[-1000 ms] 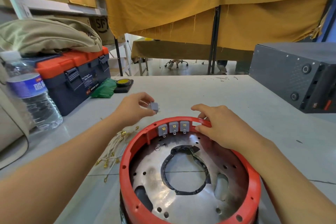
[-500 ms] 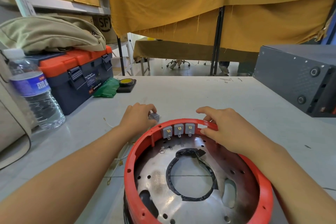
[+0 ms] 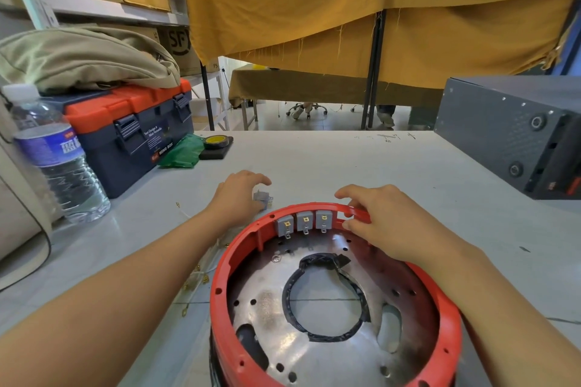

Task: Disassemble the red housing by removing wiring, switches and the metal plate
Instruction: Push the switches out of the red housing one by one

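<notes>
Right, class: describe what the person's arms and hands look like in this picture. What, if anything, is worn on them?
Both forearms are bare as far as the picture shows: no sleeves, gloves, watch, rings or bracelets are visible. The left hand and the right hand are uncovered, with short fingernails. No markings or cables are on either arm.

The red housing [image 3: 317, 209] is moulded plastic, smooth with a slight sheen. The metal plate [image 3: 270, 308] inside it is bare sheet metal, bright and reflective, with dull smudges and scuffing; black tape [image 3: 323, 261], wrinkled and matt, edges its central opening. The switches [image 3: 304, 220] are matt grey plastic with brass-coloured metal terminals. The table [image 3: 345, 160] has a smooth, pale, faintly glossy top. The toolbox [image 3: 132, 122] is hard plastic, the water bottle [image 3: 59, 160] clear crinkled plastic, the bag [image 3: 81, 56] matt woven cloth, the curtain [image 3: 345, 9] frayed cloth, and the equipment case [image 3: 509, 135] matt dark painted metal.
</notes>
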